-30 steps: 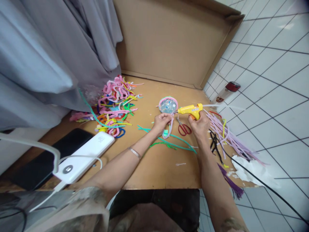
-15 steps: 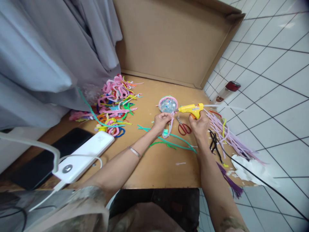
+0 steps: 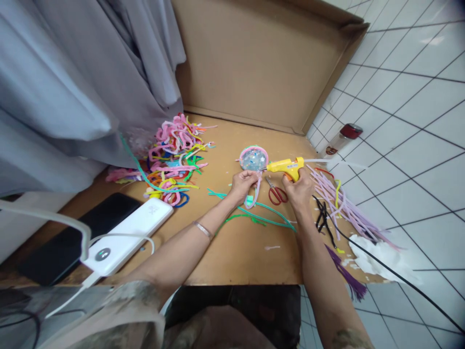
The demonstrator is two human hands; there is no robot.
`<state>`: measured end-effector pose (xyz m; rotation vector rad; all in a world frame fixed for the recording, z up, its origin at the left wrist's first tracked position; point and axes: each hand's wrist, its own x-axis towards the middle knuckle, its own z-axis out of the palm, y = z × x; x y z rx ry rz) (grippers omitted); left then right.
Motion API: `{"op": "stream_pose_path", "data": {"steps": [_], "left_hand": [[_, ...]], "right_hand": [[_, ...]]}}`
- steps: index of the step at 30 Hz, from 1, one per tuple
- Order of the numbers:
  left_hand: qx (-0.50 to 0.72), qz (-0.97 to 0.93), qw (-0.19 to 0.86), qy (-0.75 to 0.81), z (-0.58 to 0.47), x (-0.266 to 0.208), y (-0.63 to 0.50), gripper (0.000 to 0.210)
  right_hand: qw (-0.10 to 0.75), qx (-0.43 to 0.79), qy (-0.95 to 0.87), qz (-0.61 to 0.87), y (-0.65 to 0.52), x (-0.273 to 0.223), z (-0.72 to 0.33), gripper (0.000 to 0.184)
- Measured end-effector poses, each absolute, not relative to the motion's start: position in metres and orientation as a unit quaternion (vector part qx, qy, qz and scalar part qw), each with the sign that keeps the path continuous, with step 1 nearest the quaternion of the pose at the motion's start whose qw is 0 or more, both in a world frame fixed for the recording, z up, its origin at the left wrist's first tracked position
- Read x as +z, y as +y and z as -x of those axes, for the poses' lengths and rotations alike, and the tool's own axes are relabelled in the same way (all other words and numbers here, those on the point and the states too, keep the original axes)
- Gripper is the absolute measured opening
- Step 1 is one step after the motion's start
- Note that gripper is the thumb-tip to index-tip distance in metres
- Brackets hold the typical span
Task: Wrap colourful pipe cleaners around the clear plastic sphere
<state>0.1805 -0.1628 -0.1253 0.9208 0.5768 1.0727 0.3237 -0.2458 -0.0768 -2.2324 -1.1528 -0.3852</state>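
My right hand (image 3: 300,189) is wrapped round the grip of a yellow hot glue gun (image 3: 285,166), with a clear glue stick (image 3: 327,160) sticking out of its back. Between the fingertips of my left hand (image 3: 243,185) is pinched a pale lilac pipe cleaner (image 3: 257,193), bent into a loop. The gun's nozzle points left and meets the pipe cleaner close to those fingertips; whether they touch I cannot tell. Just behind stands a round clear dish (image 3: 253,159) with a pink and green rim. Red-handled scissors (image 3: 278,195) lie between my hands.
Teal pipe cleaners (image 3: 269,211) lie in front of my left hand. A heap of coloured pipe cleaners (image 3: 178,140) is at left, near a white power bank (image 3: 134,232) and black phone (image 3: 83,232). Lilac pipe cleaners (image 3: 348,208), white tissue (image 3: 374,257) and a black cord (image 3: 388,274) lie right.
The glue gun has shifted slightly left, its nozzle now closer to my left fingertips. My left hand keeps its pinch on the pipe cleaner. The view has moved very little.
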Motion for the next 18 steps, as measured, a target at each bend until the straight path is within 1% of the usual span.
{"op": "stream_pose_path", "data": {"steps": [7, 12, 18], "left_hand": [[0.482, -0.426, 0.720, 0.260, -0.1807, -0.1261, -0.1627, 0.035], [0.487, -0.421, 0.721, 0.257, -0.1799, -0.1264, -0.1622, 0.038], [0.494, -0.408, 0.724, 0.255, -0.1805, -0.1269, -0.1606, 0.036]], "right_hand": [[0.313, -0.160, -0.411, 0.841, -0.2450, -0.0771, -0.3237, 0.025], [0.330, -0.147, -0.395, 0.845, -0.2441, -0.0760, -0.3235, 0.022], [0.323, -0.137, -0.408, 0.843, -0.2417, -0.0800, -0.3182, 0.025]]}}
